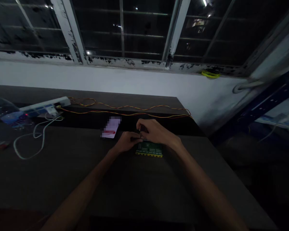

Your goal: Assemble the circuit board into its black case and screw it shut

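A green circuit board (149,149) with white markings and a yellow near edge lies on the dark table. My left hand (127,141) reaches its upper left corner, fingers pressed together. From the right, my right hand (154,131) arches over the board's far side, thumb and fingers curled in a pinch. The fingertips of both hands meet above that corner. Whatever is between them is too dark and small to make out, and the hands cover the far part of the board.
Left of my hands lies a phone (112,127) with a lit, blurred screen. Farther left are a power strip (45,106), a white cable (43,142) and a plastic bottle (11,114). Red-yellow wires (130,112) cross the table's back, below barred windows. The table's right edge slants past my right arm.
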A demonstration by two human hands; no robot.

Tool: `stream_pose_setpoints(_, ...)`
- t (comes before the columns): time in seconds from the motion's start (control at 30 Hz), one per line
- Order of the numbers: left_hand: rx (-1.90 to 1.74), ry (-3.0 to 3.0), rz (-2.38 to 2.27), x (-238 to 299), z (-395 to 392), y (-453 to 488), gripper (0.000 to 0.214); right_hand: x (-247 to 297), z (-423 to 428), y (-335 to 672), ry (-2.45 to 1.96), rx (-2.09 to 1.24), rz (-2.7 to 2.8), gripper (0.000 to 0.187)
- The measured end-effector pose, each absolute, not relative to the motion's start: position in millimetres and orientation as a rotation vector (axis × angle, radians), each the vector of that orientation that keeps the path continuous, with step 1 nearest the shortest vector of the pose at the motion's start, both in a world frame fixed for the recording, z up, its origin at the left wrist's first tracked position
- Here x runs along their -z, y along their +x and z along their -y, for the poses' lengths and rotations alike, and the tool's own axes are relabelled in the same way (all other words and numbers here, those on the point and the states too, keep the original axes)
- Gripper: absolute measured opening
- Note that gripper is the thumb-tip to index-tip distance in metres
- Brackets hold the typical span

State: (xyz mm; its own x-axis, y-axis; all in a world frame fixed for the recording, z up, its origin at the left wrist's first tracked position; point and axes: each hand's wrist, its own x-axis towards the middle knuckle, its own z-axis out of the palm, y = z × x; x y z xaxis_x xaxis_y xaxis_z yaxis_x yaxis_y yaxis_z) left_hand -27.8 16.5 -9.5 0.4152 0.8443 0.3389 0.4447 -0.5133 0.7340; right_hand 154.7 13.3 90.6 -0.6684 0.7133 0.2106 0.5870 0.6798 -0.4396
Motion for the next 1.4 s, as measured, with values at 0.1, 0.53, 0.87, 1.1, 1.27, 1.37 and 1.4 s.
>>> stream_pose_setpoints(0.1,-0.980,2.091,-1.067,12,-17,-28,0.013,-90,-11,149,-1.136,-0.348,2.548,0.025)
stream_pose_setpoints(0.53,-1.011,2.196,-1.084,12,-15,-29,0.008,-92,-14,144,-1.091,-0.267,2.637,0.023)
stream_pose_setpoints(0.87,-0.887,2.268,-1.105,7,-15,-31,0.010,-89,-18,150,-1.111,-0.323,2.619,0.020)
stream_pose_setpoints(1.1,-0.907,2.270,-1.134,8,-16,-33,0.012,-81,-26,149,-1.166,-0.280,2.573,0.018)
stream_pose_setpoints(1.27,-0.932,2.251,-1.165,8,-15,-34,0.009,-85,-25,151,-1.104,-0.362,2.560,0.024)
stream_pose_setpoints(1.37,-0.959,2.242,-1.182,10,-16,-35,0.008,-86,-23,150,-1.114,-0.310,2.560,0.020)
stream_pose_setpoints(1.4,-0.962,2.238,-1.181,11,-16,-35,0.009,-86,-24,150,-1.125,-0.273,2.555,0.019)
